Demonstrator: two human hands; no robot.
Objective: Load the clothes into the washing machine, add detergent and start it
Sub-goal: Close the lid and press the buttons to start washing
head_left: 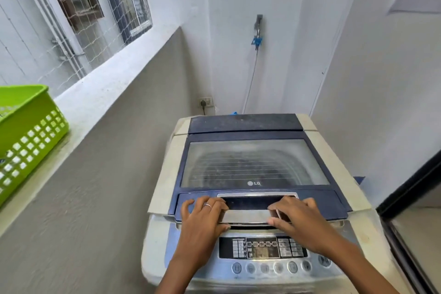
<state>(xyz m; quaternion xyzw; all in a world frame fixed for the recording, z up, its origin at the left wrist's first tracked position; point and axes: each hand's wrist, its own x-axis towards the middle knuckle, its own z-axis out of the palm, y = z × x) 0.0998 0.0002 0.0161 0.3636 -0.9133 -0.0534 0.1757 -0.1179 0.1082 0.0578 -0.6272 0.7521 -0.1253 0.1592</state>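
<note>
A white and blue top-loading washing machine (167,174) stands in front of me with its glass lid (253,162) down. The silver lid handle (248,215) runs along the lid's front edge. My left hand (202,219) grips the handle's left end, fingers on top and thumb under the edge. My right hand (300,222) grips its right end the same way, fingers curled into the recess. The control panel (262,249) with a row of round buttons lies just below my hands. No clothes or detergent are in view.
A green perforated basket (28,131) sits on the wall ledge (100,93) at the left; its inside is hidden. A tap with a hose (257,31) and a wall socket (205,102) are behind the machine. A dark door frame (405,198) stands close on the right.
</note>
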